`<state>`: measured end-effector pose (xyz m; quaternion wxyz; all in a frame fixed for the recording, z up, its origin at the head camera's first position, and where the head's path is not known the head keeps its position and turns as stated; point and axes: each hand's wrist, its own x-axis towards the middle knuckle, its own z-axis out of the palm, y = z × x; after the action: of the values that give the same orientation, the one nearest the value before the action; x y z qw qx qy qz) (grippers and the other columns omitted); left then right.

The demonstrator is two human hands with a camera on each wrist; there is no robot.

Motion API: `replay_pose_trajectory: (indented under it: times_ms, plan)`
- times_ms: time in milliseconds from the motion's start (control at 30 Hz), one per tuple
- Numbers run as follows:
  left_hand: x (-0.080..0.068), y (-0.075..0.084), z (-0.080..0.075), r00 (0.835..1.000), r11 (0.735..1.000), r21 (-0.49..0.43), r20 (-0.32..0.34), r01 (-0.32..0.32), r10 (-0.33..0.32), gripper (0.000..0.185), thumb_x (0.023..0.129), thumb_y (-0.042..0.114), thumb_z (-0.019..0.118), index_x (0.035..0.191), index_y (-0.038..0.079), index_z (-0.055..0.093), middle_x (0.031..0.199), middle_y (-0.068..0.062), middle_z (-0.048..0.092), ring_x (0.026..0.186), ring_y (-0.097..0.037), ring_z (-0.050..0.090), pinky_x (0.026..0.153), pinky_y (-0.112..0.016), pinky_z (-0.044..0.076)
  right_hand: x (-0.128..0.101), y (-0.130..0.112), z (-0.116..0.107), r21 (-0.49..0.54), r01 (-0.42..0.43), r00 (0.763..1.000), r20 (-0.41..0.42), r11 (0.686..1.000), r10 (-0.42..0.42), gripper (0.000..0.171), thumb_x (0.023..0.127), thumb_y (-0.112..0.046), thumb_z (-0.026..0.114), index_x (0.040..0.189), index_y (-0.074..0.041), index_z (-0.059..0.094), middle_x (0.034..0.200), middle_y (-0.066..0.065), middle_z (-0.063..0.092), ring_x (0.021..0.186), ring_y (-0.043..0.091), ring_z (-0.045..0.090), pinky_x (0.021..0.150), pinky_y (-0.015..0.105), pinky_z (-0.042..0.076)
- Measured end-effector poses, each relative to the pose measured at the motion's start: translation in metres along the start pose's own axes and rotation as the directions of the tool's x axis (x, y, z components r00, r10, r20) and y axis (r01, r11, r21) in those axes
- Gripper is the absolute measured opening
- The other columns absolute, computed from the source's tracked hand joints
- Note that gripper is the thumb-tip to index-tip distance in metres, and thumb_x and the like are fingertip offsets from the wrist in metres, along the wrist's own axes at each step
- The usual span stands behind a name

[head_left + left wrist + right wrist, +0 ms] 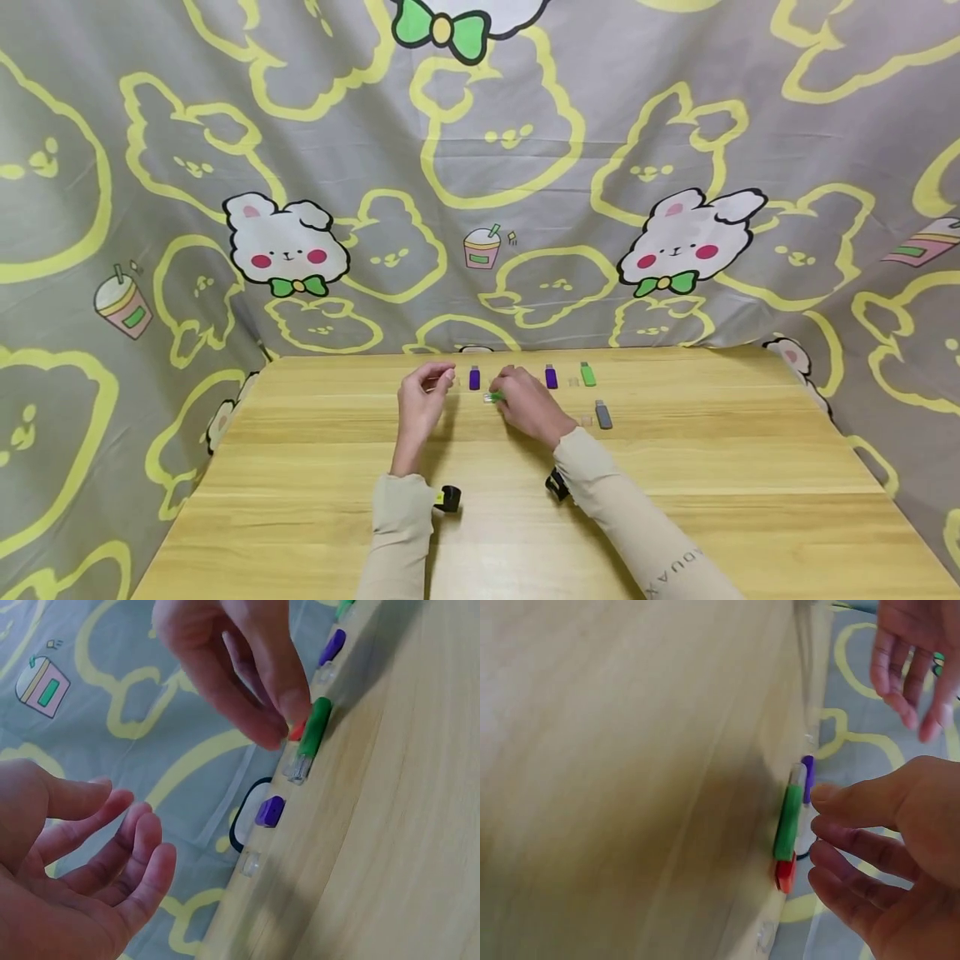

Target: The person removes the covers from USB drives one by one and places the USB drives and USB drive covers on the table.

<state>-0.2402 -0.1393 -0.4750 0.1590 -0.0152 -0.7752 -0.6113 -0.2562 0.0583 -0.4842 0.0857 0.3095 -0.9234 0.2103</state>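
A green USB stick with a clear end lies on the table, a red piece close behind it. Right beside that green stick is my right hand; in the right wrist view its fingers are loosely bent with nothing between them. My left hand hovers to the left, fingers relaxed and apart, holding nothing. Between the hands, farther back, lies a purple USB stick. A small clear cap sits near it on the left hand's side.
To the right lie another purple USB stick, a second green one and a grey one. Small clear caps lie beside these. A patterned curtain borders the back of the wooden table.
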Motion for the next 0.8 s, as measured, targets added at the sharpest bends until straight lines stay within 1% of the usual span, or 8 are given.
replay_pose_trajectory:
  times_ms: [100,200,367,467,567,700,800]
  plan:
    - [-0.001,0.002,0.000,1.000,1.000,0.011,-0.006,0.012,-0.012,0.012,0.097,0.001,0.069,0.105,-0.006,0.075,0.097,-0.021,0.073,0.090,-0.034,0.070,0.070,-0.012,0.052,0.004,-0.002,0.004,-0.023,0.027,1.000,0.007,0.999,-0.027,0.010,0.088,0.003,0.076,0.097,0.000,0.078,0.099,0.011,0.070,0.094,0.029,0.067,0.085,0.037,0.059]
    - [-0.002,0.003,0.001,1.000,1.000,0.023,-0.009,0.019,-0.018,0.012,0.096,0.000,0.069,0.105,-0.005,0.075,0.098,-0.020,0.073,0.090,-0.032,0.070,0.070,-0.014,0.053,0.005,-0.002,0.008,-0.030,0.033,0.999,-0.002,0.999,-0.033,0.008,0.089,0.005,0.075,0.094,0.000,0.078,0.096,0.011,0.069,0.091,0.029,0.067,0.083,0.037,0.060]
    - [-0.001,0.003,0.002,0.999,0.999,0.035,-0.005,0.040,-0.040,0.012,0.096,0.003,0.071,0.105,-0.003,0.076,0.098,-0.016,0.074,0.089,-0.026,0.069,0.072,-0.016,0.054,0.005,-0.002,0.013,-0.038,0.024,1.000,-0.013,0.999,-0.025,0.013,0.089,0.011,0.070,0.095,0.001,0.077,0.094,0.013,0.069,0.088,0.030,0.067,0.082,0.038,0.060]
    - [0.001,0.003,0.003,1.000,0.999,0.034,0.002,0.031,-0.031,0.013,0.096,0.003,0.071,0.105,-0.004,0.075,0.097,-0.015,0.074,0.088,-0.024,0.069,0.072,-0.016,0.054,0.004,-0.002,0.015,-0.040,0.024,0.999,-0.023,0.999,-0.025,0.017,0.087,0.014,0.069,0.096,0.002,0.077,0.093,0.013,0.070,0.086,0.030,0.068,0.080,0.037,0.060]
    - [0.001,0.003,0.003,1.000,1.000,0.026,0.006,0.014,-0.014,0.013,0.096,0.002,0.071,0.105,-0.007,0.074,0.096,-0.017,0.074,0.086,-0.025,0.069,0.072,-0.016,0.054,0.003,-0.002,0.015,-0.045,0.033,0.999,-0.028,0.998,-0.034,0.017,0.087,0.014,0.069,0.096,0.002,0.077,0.093,0.013,0.070,0.084,0.029,0.069,0.079,0.037,0.061]
    - [0.000,0.004,0.003,1.000,1.000,0.013,0.005,0.012,-0.012,0.013,0.095,0.001,0.071,0.105,-0.007,0.074,0.096,-0.019,0.074,0.087,-0.029,0.070,0.071,-0.015,0.054,0.000,-0.003,0.008,-0.027,0.031,0.999,-0.040,0.999,-0.032,0.016,0.087,0.010,0.071,0.098,0.000,0.076,0.095,0.012,0.069,0.087,0.028,0.069,0.081,0.036,0.060]
    - [0.000,0.005,0.003,1.000,1.000,0.003,0.010,0.013,-0.013,0.012,0.096,0.000,0.070,0.105,-0.007,0.074,0.096,-0.020,0.074,0.088,-0.032,0.070,0.071,-0.014,0.054,-0.004,-0.005,-0.005,0.037,-0.013,0.998,-0.063,0.999,0.016,0.019,0.087,0.007,0.072,0.103,-0.001,0.076,0.101,0.011,0.070,0.093,0.027,0.069,0.084,0.036,0.059]
